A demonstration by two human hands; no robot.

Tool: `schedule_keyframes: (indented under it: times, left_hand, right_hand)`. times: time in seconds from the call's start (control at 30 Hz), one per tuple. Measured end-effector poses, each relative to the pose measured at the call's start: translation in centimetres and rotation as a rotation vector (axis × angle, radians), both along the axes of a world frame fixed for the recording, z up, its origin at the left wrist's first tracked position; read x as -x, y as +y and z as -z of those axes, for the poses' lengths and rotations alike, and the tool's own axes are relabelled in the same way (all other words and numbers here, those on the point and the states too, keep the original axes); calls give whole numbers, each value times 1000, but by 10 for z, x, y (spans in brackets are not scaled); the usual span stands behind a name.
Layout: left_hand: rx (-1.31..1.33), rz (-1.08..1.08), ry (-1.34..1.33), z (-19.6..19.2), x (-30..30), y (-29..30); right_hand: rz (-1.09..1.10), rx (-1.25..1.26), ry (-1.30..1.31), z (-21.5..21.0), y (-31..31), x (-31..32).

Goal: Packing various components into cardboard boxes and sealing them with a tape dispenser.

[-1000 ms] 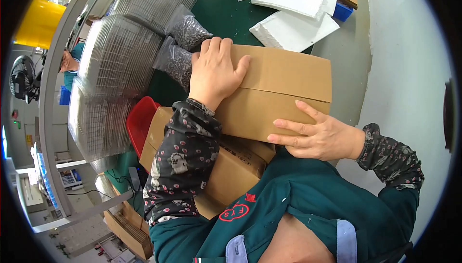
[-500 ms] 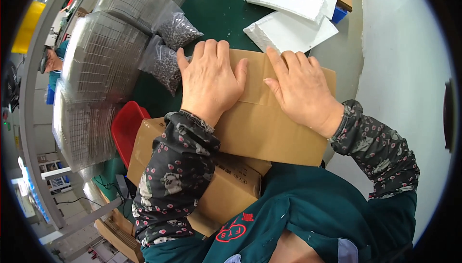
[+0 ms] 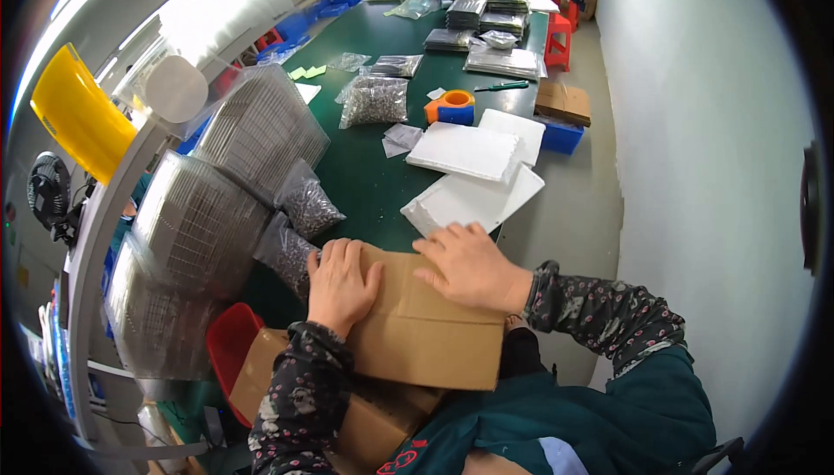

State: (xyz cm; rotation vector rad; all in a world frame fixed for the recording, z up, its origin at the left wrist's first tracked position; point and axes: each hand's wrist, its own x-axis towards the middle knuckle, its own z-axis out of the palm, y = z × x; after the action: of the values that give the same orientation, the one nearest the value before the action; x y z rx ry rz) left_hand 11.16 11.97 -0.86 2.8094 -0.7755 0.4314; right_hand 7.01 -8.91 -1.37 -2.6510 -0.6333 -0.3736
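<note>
A brown cardboard box (image 3: 426, 349) lies in front of my body, tilted, with creased flaps on its upper face. On its far left part rests my left hand (image 3: 340, 286), fingers stretched toward the far edge and thumb apart. My right hand (image 3: 469, 265) lies across the far right part, its fingers reaching over the edge and partly apart. Both hands touch the cardboard; neither is wrapped round it. Other brown cardboard boxes (image 3: 373, 430) sit below it, partly covered by my left arm. Bags of small metal parts (image 3: 291, 249) lie just beyond my left hand.
Stacks of clear gridded plastic trays (image 3: 204, 223) stand to the left, beside a red stool or chair (image 3: 233, 345). White foam sheets (image 3: 469, 152), a tape roll (image 3: 452, 108) and another bag of parts (image 3: 375, 102) lie on the green table (image 3: 369, 180). A white wall (image 3: 704, 128) runs along the right.
The view has tilted up, showing more of the table and the far room. Both hands remain on the cardboard box; the right hand has shifted toward its far edge.
</note>
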Motion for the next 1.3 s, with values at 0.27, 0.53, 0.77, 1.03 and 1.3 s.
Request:
schedule_keyframes:
  times: [0.27, 0.53, 0.77, 1.03, 1.3]
  left_hand:
    - [-63, -61, 112, -42, -4, -1]
    - [-151, -178, 306, -46, -10, -9]
    - [-188, -205, 377, -54, -12, -10]
    - [-185, -222, 421, -55, -15, -9]
    - [-202, -225, 439, -59, -15, -10]
  right_hand:
    - [121, 99, -91, 20, -99, -192]
    - [280, 186, -18, 115, -175, -351]
    - [260, 191, 79, 146, -181, -395]
    - [175, 272, 27, 152, -174, -394]
    - [103, 204, 24, 152, -173, -393]
